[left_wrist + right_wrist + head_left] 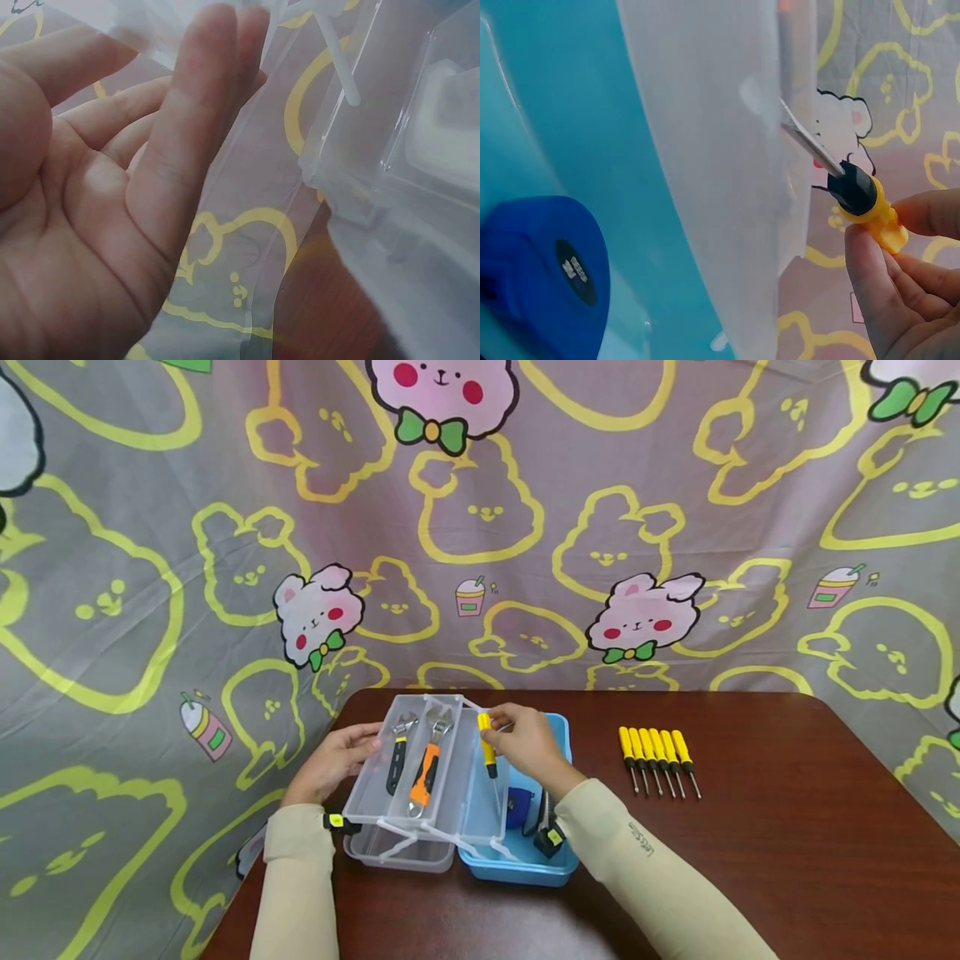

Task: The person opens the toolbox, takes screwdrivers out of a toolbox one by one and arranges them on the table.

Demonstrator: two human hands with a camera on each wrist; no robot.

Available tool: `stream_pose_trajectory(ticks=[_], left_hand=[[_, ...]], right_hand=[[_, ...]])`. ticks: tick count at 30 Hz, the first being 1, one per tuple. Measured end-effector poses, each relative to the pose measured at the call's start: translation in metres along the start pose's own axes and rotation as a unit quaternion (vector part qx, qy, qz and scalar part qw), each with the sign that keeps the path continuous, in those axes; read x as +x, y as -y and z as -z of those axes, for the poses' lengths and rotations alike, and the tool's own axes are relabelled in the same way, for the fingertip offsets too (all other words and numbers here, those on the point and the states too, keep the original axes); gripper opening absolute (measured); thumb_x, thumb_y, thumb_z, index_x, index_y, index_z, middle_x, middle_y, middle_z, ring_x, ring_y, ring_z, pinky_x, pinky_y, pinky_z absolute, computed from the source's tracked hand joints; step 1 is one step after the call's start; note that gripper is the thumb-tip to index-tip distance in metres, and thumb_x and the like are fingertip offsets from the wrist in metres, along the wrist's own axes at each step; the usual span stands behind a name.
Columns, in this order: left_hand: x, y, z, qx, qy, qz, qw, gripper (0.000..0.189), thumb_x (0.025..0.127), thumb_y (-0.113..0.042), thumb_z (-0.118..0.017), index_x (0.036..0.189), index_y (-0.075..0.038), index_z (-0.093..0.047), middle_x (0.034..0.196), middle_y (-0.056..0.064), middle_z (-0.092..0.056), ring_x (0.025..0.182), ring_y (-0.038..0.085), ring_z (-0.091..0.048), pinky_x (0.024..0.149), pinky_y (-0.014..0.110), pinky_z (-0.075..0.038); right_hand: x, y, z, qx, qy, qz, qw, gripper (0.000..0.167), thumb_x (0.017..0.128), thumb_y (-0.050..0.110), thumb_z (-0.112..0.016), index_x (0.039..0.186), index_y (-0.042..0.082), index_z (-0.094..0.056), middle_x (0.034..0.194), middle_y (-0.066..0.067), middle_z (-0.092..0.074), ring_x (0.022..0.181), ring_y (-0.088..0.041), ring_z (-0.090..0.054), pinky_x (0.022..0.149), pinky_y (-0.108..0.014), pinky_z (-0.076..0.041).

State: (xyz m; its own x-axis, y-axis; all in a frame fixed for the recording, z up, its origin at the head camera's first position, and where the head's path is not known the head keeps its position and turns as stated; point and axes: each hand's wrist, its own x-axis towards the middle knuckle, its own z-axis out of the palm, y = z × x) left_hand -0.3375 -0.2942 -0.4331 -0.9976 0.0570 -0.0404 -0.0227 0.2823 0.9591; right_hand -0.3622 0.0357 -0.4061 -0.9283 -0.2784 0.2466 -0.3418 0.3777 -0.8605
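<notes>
My right hand [528, 743] pinches the yellow handle of a screwdriver [487, 747] between thumb and fingers. Its black collar and metal shaft point down over a clear plastic tray [442, 818] of an unfolded toolbox. In the right wrist view the screwdriver [855, 195] is beside the tray wall, its tip near the rim. At the tray's outer left wall my left hand [337, 760] touches the plastic, its fingers fairly straight in the left wrist view. Lying in the tray are a black-handled adjustable wrench [399, 756] and an orange-handled one [429, 764].
Below the tray stands the blue toolbox base [517, 875], with a blue tape measure [547, 277] inside. A clear lid section [397, 857] lies left of it. Several yellow-handled screwdrivers [656, 752] lie in a row on the brown table [787, 827]. A patterned cloth [525, 568] hangs behind.
</notes>
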Motion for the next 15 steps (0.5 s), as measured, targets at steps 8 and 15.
stream_pose_trajectory(ticks=[8, 15], left_hand=[[0.0, 0.0, 0.0, 0.004, 0.004, -0.003, 1.0, 0.048, 0.097, -0.026, -0.061, 0.141, -0.007, -0.051, 0.128, 0.015, -0.059, 0.104, 0.03, -0.063, 0.082, 0.042, -0.054], [0.001, 0.001, 0.0, 0.006, 0.003, 0.0, 1.0, 0.049, 0.097, -0.027, -0.061, 0.141, -0.008, -0.05, 0.128, 0.014, -0.059, 0.103, 0.03, -0.063, 0.082, 0.042, -0.054]], right_hand=[[0.001, 0.003, 0.009, 0.019, -0.02, 0.011, 0.9996, 0.032, 0.087, 0.017, -0.074, 0.117, 0.006, -0.066, 0.095, -0.005, -0.064, 0.073, -0.016, -0.066, 0.062, -0.029, -0.056], [0.005, 0.005, 0.018, 0.017, -0.028, 0.021, 0.9993, 0.028, 0.089, 0.017, -0.073, 0.114, 0.007, -0.067, 0.093, -0.004, -0.064, 0.075, -0.019, -0.067, 0.063, -0.029, -0.056]])
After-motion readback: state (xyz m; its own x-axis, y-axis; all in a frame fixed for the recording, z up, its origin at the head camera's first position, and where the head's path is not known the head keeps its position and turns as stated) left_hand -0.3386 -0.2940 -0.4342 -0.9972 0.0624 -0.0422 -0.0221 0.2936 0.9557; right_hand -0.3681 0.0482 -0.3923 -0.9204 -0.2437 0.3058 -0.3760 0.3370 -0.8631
